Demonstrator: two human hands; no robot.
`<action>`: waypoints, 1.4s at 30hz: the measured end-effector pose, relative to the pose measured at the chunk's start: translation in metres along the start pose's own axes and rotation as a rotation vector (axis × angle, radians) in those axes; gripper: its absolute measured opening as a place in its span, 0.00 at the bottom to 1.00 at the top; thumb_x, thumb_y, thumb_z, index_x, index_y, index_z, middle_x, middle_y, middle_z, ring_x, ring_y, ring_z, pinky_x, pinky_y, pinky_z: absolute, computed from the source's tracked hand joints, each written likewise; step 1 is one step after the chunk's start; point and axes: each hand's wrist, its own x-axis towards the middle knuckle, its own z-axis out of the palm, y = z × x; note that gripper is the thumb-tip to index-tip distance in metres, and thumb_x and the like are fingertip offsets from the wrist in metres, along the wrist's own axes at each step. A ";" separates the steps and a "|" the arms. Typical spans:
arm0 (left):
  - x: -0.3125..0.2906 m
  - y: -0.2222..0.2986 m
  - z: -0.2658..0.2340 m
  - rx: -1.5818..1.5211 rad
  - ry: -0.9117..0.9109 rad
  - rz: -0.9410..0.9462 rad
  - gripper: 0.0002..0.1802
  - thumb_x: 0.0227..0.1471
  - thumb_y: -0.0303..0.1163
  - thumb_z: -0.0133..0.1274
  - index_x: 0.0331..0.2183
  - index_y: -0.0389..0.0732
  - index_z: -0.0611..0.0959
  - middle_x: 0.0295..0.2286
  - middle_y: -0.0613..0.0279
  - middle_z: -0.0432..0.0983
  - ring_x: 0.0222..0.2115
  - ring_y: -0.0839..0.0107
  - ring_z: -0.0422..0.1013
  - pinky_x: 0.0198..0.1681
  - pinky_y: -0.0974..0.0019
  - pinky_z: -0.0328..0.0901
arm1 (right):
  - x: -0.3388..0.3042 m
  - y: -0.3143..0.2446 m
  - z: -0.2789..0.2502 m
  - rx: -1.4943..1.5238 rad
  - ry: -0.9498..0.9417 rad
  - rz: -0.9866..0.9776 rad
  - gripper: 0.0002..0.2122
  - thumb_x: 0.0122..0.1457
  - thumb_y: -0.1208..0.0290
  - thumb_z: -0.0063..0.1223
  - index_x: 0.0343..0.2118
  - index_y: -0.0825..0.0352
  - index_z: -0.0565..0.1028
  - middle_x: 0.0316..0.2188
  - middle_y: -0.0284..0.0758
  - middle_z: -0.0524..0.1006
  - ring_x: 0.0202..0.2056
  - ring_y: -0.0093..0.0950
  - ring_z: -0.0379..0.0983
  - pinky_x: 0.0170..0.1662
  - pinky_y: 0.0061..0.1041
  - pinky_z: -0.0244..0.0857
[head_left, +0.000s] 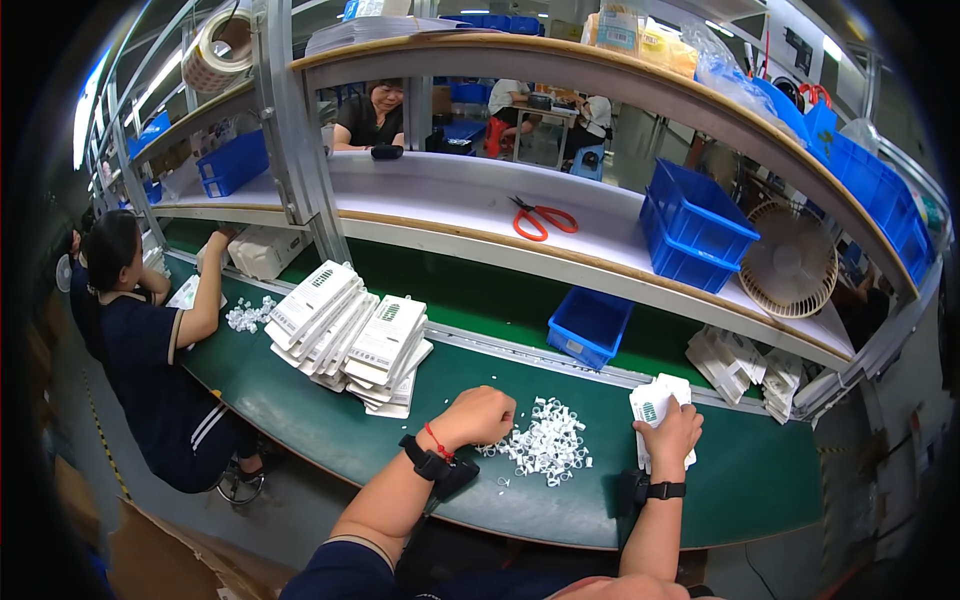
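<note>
In the head view, small white pieces (552,445) lay loose in a heap on the green tabletop (600,515), between the person's two hands. Glossy plastic look, tiny, many ring- or clip-like; jumbled at every angle, thick in the middle, thinning at the edges, a few strays apart. Too small to tell finer detail.

Left hand (482,414): at the heap's left edge, fingers curled in, back of hand up; I couldn't tell if it pinched a piece. Right hand (672,436): over white packs (652,400) just right of the heap, thumb to the left, fingers spread to the right; couldn't tell how firmly it gripped. Those packs were flat, matte, with green print, slightly fanned.

More of the same kind, two leaning stacks (335,322), stood left of the left hand, edges uneven, green and dark print on the top faces. A blue bin (590,322) sat behind the heap; red-handled scissors (545,220) lay on the shelf (430,185) above. A co-worker (150,340) sat well off to the left, beside another small white pile (250,314).
</note>
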 end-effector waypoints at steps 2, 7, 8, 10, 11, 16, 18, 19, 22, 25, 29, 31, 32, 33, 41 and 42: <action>-0.002 0.000 -0.002 -0.019 0.019 -0.064 0.03 0.39 0.27 0.55 0.21 0.38 0.81 0.19 0.55 0.76 0.24 0.55 0.73 0.29 0.58 0.67 | 0.001 -0.001 -0.003 -0.010 0.007 0.014 0.37 0.33 0.63 0.73 0.51 0.66 0.71 0.46 0.42 0.68 0.47 0.41 0.61 0.52 0.36 0.56; -0.004 -0.002 -0.003 -0.141 0.150 -0.062 0.04 0.44 0.27 0.54 0.25 0.37 0.81 0.22 0.54 0.77 0.26 0.55 0.74 0.31 0.59 0.67 | 0.004 0.005 -0.005 0.058 0.022 0.085 0.30 0.37 0.65 0.70 0.47 0.67 0.73 0.43 0.43 0.71 0.45 0.42 0.67 0.46 0.36 0.64; -0.002 -0.003 -0.002 -0.186 0.183 -0.056 0.05 0.44 0.26 0.54 0.27 0.37 0.81 0.24 0.53 0.77 0.26 0.55 0.74 0.31 0.59 0.68 | 0.007 0.016 -0.003 0.057 0.029 0.079 0.30 0.37 0.65 0.70 0.47 0.67 0.73 0.43 0.43 0.71 0.45 0.42 0.67 0.46 0.36 0.64; -0.002 -0.008 0.004 -0.134 0.243 0.025 0.05 0.46 0.26 0.53 0.28 0.36 0.81 0.25 0.53 0.77 0.27 0.55 0.74 0.32 0.58 0.68 | 0.012 0.037 -0.001 0.242 0.041 -0.020 0.25 0.37 0.69 0.68 0.42 0.70 0.75 0.35 0.45 0.76 0.34 0.43 0.73 0.40 0.34 0.67; 0.000 -0.010 0.006 -0.080 0.294 0.104 0.06 0.47 0.26 0.52 0.29 0.36 0.81 0.26 0.52 0.77 0.27 0.54 0.73 0.32 0.58 0.68 | 0.015 0.043 -0.007 0.361 -0.040 -0.044 0.16 0.42 0.73 0.64 0.36 0.73 0.76 0.30 0.43 0.79 0.29 0.37 0.76 0.37 0.28 0.68; -0.001 0.015 -0.007 -0.285 0.432 0.044 0.06 0.50 0.26 0.50 0.31 0.36 0.81 0.27 0.55 0.76 0.27 0.58 0.72 0.32 0.61 0.67 | -0.001 0.018 -0.034 1.199 -0.117 -0.011 0.06 0.57 0.81 0.48 0.37 0.75 0.72 0.33 0.37 0.77 0.34 0.22 0.74 0.39 0.23 0.68; -0.001 0.027 -0.010 -0.326 0.468 0.044 0.06 0.51 0.26 0.51 0.31 0.36 0.81 0.24 0.57 0.75 0.23 0.63 0.71 0.29 0.65 0.67 | -0.012 0.000 -0.031 1.574 -0.105 0.050 0.11 0.59 0.82 0.44 0.45 0.74 0.68 0.37 0.37 0.76 0.36 0.22 0.73 0.42 0.23 0.68; -0.004 0.031 -0.013 -0.364 0.470 0.080 0.06 0.50 0.26 0.52 0.31 0.35 0.80 0.24 0.57 0.75 0.22 0.65 0.71 0.28 0.67 0.67 | -0.015 -0.004 -0.021 1.532 -0.174 -0.040 0.16 0.59 0.83 0.42 0.51 0.74 0.62 0.44 0.39 0.73 0.42 0.23 0.71 0.47 0.23 0.65; -0.005 0.036 -0.012 -0.433 0.453 0.136 0.05 0.49 0.26 0.54 0.31 0.35 0.80 0.24 0.58 0.76 0.22 0.69 0.71 0.26 0.70 0.66 | -0.044 -0.048 -0.018 1.375 -0.353 -0.179 0.32 0.55 0.86 0.43 0.63 0.70 0.47 0.58 0.44 0.60 0.56 0.30 0.60 0.58 0.26 0.54; -0.006 0.040 -0.007 -0.496 0.415 0.150 0.05 0.47 0.25 0.56 0.30 0.35 0.80 0.24 0.58 0.76 0.22 0.69 0.72 0.26 0.70 0.66 | -0.059 -0.058 -0.009 1.073 -0.400 -0.489 0.21 0.56 0.82 0.45 0.55 0.68 0.65 0.49 0.44 0.71 0.50 0.30 0.68 0.52 0.26 0.60; -0.005 0.044 -0.003 -0.490 0.361 0.247 0.05 0.44 0.23 0.57 0.28 0.35 0.80 0.24 0.57 0.76 0.24 0.66 0.73 0.27 0.69 0.67 | -0.071 -0.062 -0.008 1.192 -0.614 -0.314 0.08 0.57 0.76 0.51 0.39 0.68 0.79 0.32 0.38 0.79 0.35 0.24 0.75 0.40 0.22 0.67; -0.006 0.045 0.001 -0.460 0.328 0.334 0.04 0.42 0.21 0.56 0.27 0.36 0.80 0.25 0.57 0.76 0.27 0.63 0.74 0.29 0.67 0.68 | -0.073 -0.063 -0.007 1.193 -0.626 -0.298 0.08 0.57 0.75 0.53 0.38 0.68 0.79 0.32 0.38 0.79 0.35 0.23 0.75 0.38 0.21 0.67; -0.007 0.045 0.004 -0.463 0.326 0.335 0.04 0.42 0.21 0.56 0.27 0.36 0.80 0.25 0.57 0.76 0.27 0.63 0.74 0.29 0.67 0.68 | -0.074 -0.063 -0.007 1.197 -0.636 -0.286 0.08 0.56 0.74 0.55 0.37 0.68 0.79 0.32 0.37 0.79 0.34 0.22 0.75 0.37 0.20 0.67; -0.007 0.046 0.006 -0.468 0.314 0.347 0.05 0.41 0.21 0.56 0.27 0.36 0.80 0.25 0.57 0.76 0.27 0.63 0.74 0.29 0.66 0.69 | -0.074 -0.064 -0.008 1.196 -0.635 -0.283 0.08 0.56 0.74 0.55 0.37 0.68 0.79 0.32 0.37 0.79 0.34 0.22 0.75 0.37 0.20 0.67; -0.008 0.046 0.012 -0.480 0.244 0.337 0.05 0.40 0.20 0.55 0.25 0.38 0.80 0.26 0.59 0.77 0.24 0.63 0.74 0.28 0.66 0.69 | -0.074 -0.071 -0.019 0.999 -0.452 -0.446 0.06 0.51 0.75 0.60 0.33 0.68 0.79 0.28 0.39 0.79 0.30 0.27 0.76 0.34 0.22 0.67; -0.007 0.046 0.012 -0.477 0.244 0.335 0.05 0.40 0.20 0.55 0.25 0.38 0.80 0.26 0.59 0.77 0.24 0.63 0.74 0.28 0.66 0.69 | -0.074 -0.071 -0.018 1.001 -0.453 -0.447 0.06 0.51 0.75 0.60 0.33 0.68 0.79 0.28 0.39 0.79 0.30 0.27 0.76 0.34 0.22 0.67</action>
